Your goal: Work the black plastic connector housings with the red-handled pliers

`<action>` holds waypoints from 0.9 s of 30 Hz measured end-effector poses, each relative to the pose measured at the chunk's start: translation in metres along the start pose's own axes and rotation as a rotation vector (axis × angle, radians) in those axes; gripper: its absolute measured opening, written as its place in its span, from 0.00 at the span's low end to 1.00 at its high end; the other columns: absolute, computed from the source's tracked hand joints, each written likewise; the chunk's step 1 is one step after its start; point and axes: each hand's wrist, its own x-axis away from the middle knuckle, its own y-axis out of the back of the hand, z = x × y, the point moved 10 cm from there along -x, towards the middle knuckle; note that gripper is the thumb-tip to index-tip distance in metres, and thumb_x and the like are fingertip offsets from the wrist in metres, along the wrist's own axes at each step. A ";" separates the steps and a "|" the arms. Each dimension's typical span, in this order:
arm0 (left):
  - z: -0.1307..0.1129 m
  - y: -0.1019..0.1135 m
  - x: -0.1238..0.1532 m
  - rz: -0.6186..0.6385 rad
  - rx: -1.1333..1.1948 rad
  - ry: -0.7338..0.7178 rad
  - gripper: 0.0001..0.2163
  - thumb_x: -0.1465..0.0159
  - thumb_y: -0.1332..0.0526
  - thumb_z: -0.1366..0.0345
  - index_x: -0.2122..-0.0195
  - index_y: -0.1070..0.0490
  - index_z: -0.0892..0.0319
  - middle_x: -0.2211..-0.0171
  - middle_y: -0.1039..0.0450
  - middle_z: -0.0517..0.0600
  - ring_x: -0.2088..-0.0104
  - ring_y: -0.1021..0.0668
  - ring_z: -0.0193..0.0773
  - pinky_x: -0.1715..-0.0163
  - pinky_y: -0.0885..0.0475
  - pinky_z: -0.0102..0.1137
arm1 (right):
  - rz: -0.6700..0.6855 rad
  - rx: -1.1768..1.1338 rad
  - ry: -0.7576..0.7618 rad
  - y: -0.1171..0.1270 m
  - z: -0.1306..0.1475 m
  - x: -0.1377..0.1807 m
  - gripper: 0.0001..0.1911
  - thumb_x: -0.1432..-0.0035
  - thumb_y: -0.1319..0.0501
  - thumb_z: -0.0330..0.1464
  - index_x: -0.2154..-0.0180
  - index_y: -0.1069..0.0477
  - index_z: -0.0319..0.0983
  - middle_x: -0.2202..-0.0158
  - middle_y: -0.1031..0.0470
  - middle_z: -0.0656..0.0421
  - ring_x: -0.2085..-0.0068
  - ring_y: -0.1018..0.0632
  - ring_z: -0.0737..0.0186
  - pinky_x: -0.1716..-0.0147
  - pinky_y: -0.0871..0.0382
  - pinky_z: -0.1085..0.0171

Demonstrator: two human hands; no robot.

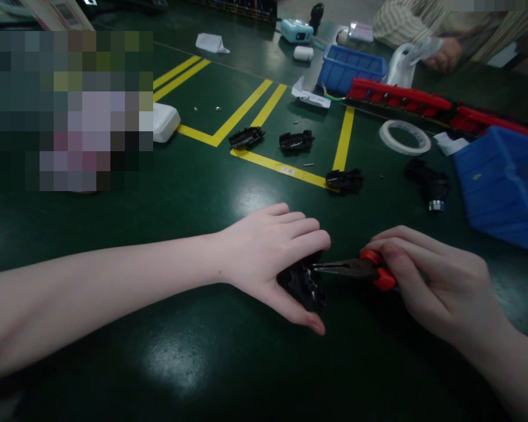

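Note:
My left hand point(286, 246) is closed around a black plastic part point(307, 284), gripping it between the fingers and the thumb just above the green table. Held in my right hand point(435, 281) is a pair of needle-nose pliers point(349, 268) with red handles. The tips of the pliers reach the upper side of the black part, near my left index finger. Whether the jaws pinch anything there is too small to make out. Beyond my hands lie three similar black parts, at the left point(247, 138), in the middle point(296, 141) and at the right point(344, 180).
Yellow tape point(286, 169) marks the green table. To the right are a tape roll point(405, 138), a black fitting with a metal end point(429, 184) and a blue bin point(501, 181). Farther back stand another blue bin point(352, 65) and red strips point(400, 97). A co-worker's hand point(442, 55) rests behind.

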 end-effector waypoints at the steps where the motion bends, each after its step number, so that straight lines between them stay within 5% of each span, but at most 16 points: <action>1: 0.000 0.000 0.000 -0.003 -0.003 -0.003 0.32 0.45 0.47 0.33 0.62 0.33 0.61 0.68 0.28 0.50 0.69 0.27 0.38 0.69 0.41 0.33 | -0.002 0.004 -0.002 0.000 0.000 0.000 0.12 0.37 0.49 0.30 0.70 0.29 0.37 0.70 0.26 0.55 0.71 0.25 0.68 0.75 0.31 0.70; 27: 0.001 0.000 0.000 -0.016 -0.002 0.011 0.30 0.44 0.46 0.35 0.60 0.34 0.61 0.66 0.28 0.50 0.69 0.27 0.38 0.69 0.40 0.32 | -0.014 0.104 0.077 -0.001 0.003 0.006 0.09 0.37 0.49 0.27 0.65 0.31 0.36 0.66 0.28 0.55 0.68 0.26 0.68 0.72 0.33 0.68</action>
